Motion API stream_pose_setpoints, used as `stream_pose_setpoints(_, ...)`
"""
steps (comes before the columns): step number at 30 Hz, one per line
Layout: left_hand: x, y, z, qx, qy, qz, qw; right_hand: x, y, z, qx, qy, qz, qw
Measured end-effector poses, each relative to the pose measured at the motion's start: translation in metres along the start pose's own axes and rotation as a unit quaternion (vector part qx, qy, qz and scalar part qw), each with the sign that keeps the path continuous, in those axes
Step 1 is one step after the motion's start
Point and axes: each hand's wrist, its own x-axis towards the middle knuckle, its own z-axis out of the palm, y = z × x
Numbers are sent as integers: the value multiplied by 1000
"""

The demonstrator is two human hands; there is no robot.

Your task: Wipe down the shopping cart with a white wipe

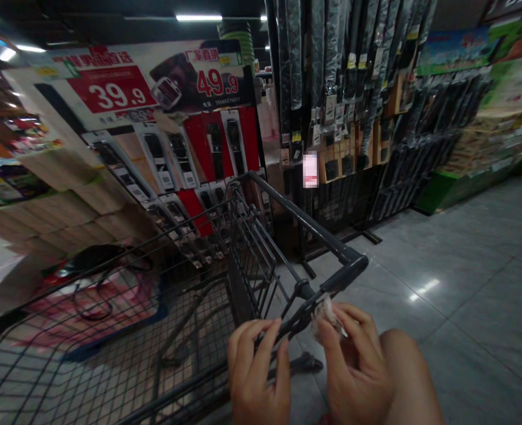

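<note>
A dark metal shopping cart [199, 319] fills the lower left and middle, its grey handle bar [300, 218] running toward the right. My right hand [361, 360], at the lower right, pinches a crumpled whitish tissue [325, 319] between thumb and fingers near the corner of the handle. Beside it my left hand [261, 369] is over the cart's near rim, with its fingers apart and nothing seen in them. Between the hands there is a small gap.
Packaged belts [157, 154] hang on a rack behind the cart under price signs [117, 94]. More dark wrapped goods [332, 71] hang at the centre. A pink and white bundle [123, 295] shows through the cart's mesh. Grey tiled floor [473, 283] stretches to the right.
</note>
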Motion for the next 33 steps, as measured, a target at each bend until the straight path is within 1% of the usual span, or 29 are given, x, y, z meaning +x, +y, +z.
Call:
stream_pose_setpoints(2,5,5,5,-12,-1,-4,1000,-2,-1,7,6,-23,-6,1000)
stream_pose_setpoints(3,6,6,8,-20,0,-5,1000,-4,-1,9,2,-25,-17,1000)
stream_pose_setpoints(6,5,6,14,-50,2,2,999,-9,1,15,-15,-2,-48,999)
stream_pose_setpoints(8,2,5,18,-68,9,0,998,-12,3,19,-14,16,-50,999)
stream_pose_setpoints(10,-1,3,20,-74,10,-3,997,-16,6,22,-7,29,-37,999)
stream_pose_setpoints(12,-3,1,22,-69,6,-1,998,-24,13,26,-2,28,-11,1000)
stream_pose_setpoints(18,2,-5,27,-61,-1,-1,998,-55,43,38,46,-12,36,998)
stream_pose_setpoints(21,7,-7,28,-57,-4,8,998,-62,51,39,63,-40,77,994)
stream_pose_setpoints(23,11,-10,27,-54,-6,17,998,-58,51,35,82,-51,124,988)
stream_pose_setpoints(24,12,-10,27,-53,-7,18,998,-53,49,33,90,-46,148,984)
stream_pose_setpoints(26,15,-12,25,-55,-11,14,998,-38,44,26,93,-15,185,978)
stream_pose_setpoints(29,17,-11,25,-57,-14,-1,998,-9,32,18,87,35,209,973)
stream_pose_setpoints(31,17,-10,25,-56,-13,-10,998,7,24,17,104,33,220,969)
stream_pose_setpoints(33,17,-9,25,-56,-11,-16,998,16,17,21,121,12,227,966)
